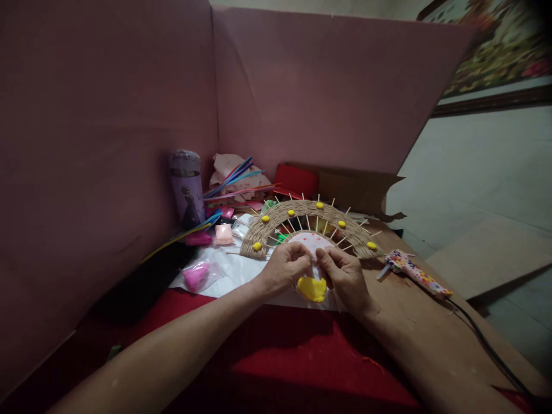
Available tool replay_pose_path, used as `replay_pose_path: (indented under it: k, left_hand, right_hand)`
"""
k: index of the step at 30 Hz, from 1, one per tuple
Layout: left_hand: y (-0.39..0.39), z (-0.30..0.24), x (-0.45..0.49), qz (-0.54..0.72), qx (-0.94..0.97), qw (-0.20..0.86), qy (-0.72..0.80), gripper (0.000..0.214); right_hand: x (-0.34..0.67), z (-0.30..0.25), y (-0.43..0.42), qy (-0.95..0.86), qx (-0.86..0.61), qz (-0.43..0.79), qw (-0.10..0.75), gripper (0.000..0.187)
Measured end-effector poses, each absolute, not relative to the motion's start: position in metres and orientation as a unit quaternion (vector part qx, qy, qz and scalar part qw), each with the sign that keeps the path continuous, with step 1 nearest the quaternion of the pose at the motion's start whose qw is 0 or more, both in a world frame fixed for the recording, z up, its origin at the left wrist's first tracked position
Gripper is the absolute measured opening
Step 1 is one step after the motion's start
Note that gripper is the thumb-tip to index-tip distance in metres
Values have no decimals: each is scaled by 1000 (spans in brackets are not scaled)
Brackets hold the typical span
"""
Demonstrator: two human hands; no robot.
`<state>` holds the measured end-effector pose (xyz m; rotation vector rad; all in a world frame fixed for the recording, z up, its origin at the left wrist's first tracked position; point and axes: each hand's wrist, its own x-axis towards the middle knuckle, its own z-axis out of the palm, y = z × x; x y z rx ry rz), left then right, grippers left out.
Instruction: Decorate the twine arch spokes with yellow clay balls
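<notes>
A half-round fan of wooden sticks woven with jute twine (276,221) stands on the table, with small yellow clay balls (319,205) on several stick tips. My left hand (285,267) and my right hand (344,274) meet just in front of its pale pink centre (314,240). Both hands have their fingers pinched together, and what is between the fingertips is too small to make out. A lump of yellow clay (311,289) lies on white paper (235,270) just below and between the hands.
A glue gun with a flowered cover (414,273) and its black cord lie at the right. A purple bottle (187,190), coloured sticks (235,175), a red box (296,180) and bags of pink clay (196,275) crowd the back left. Pink cardboard walls (107,144) enclose the table.
</notes>
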<state>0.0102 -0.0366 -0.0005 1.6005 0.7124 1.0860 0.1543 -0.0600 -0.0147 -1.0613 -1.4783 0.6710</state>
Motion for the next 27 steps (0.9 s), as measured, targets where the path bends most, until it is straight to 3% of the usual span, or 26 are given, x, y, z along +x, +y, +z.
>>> replay_pose_path:
  k: [27]
  left_hand:
    - [-34, -7, 11, 458, 650, 547, 263, 32]
  right_hand:
    - [156, -20, -59, -668, -440, 245, 549, 40]
